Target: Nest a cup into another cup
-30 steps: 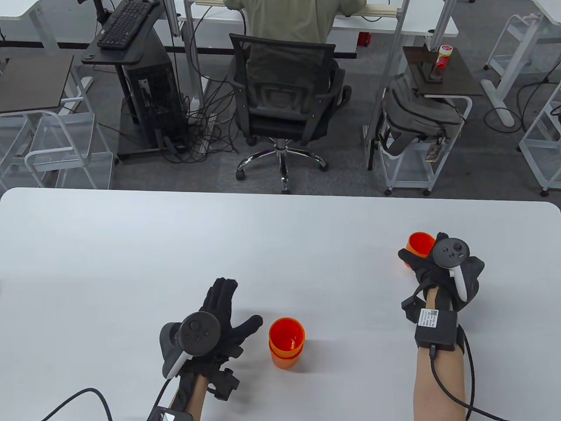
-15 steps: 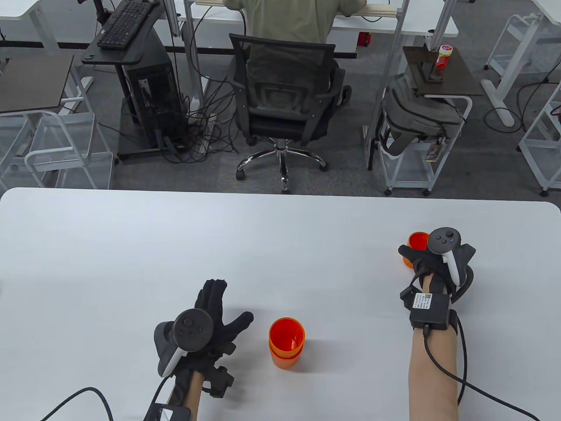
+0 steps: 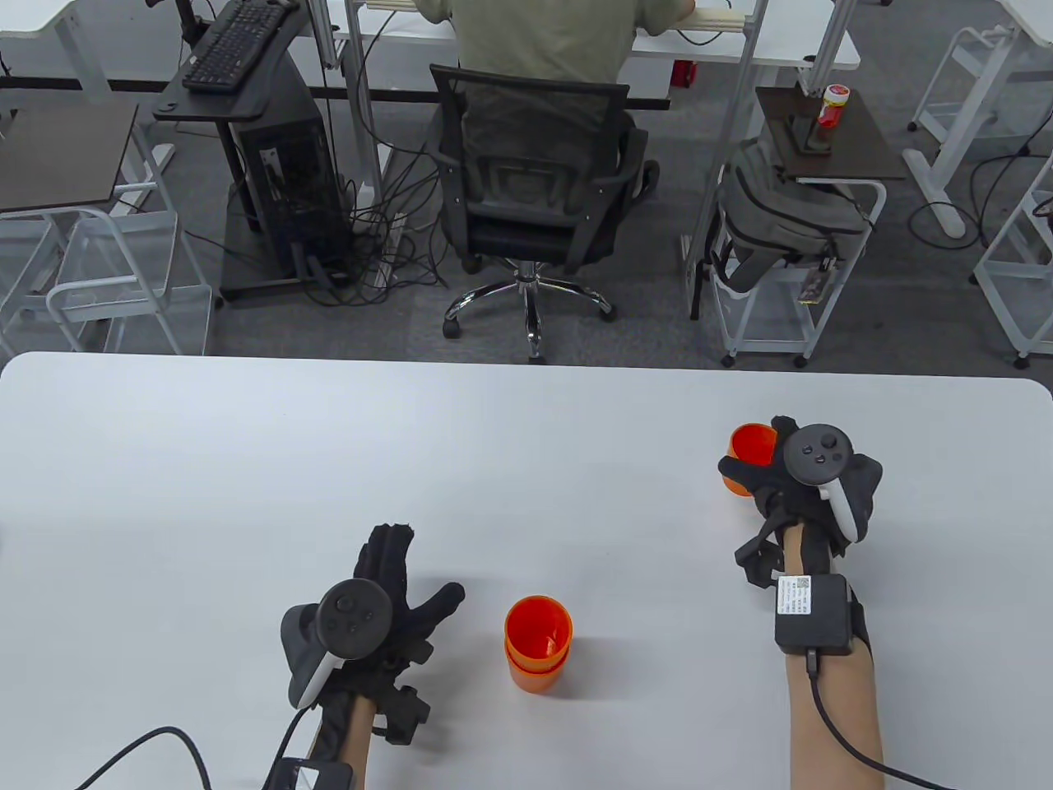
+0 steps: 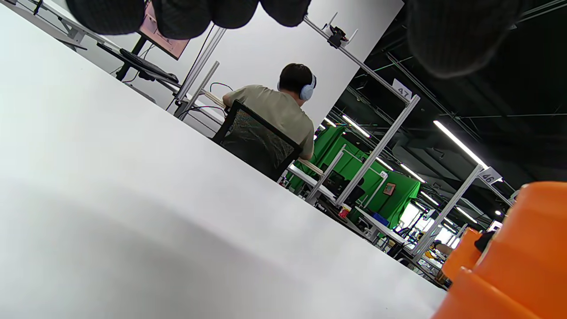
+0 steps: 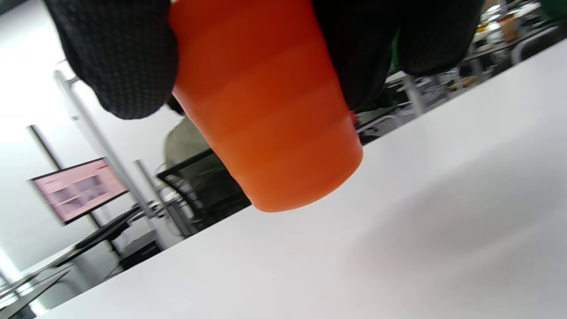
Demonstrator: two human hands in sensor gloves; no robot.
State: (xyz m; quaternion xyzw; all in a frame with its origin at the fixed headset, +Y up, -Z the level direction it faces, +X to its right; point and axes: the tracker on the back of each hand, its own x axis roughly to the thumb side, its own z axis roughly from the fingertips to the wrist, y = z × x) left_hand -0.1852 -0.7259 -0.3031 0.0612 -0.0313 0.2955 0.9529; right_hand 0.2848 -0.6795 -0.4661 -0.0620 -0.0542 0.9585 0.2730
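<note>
A stack of nested orange cups (image 3: 538,644) stands upright near the table's front middle; its side shows in the left wrist view (image 4: 518,270). My right hand (image 3: 769,473) grips a single orange cup (image 3: 750,451) at the right and holds it lifted off the table, its base clear of the surface in the right wrist view (image 5: 270,110). My left hand (image 3: 411,580) lies open, fingers spread, left of the stack and apart from it.
The white table (image 3: 247,477) carries only the cups and my hands. Beyond its far edge stand an office chair (image 3: 535,189) with a seated person, a computer cart (image 3: 247,123) and a side table with a backpack (image 3: 781,214).
My right hand has moved left and slightly away with the orange cup and lifted it. My left hand has drifted a little left, away from the stack.
</note>
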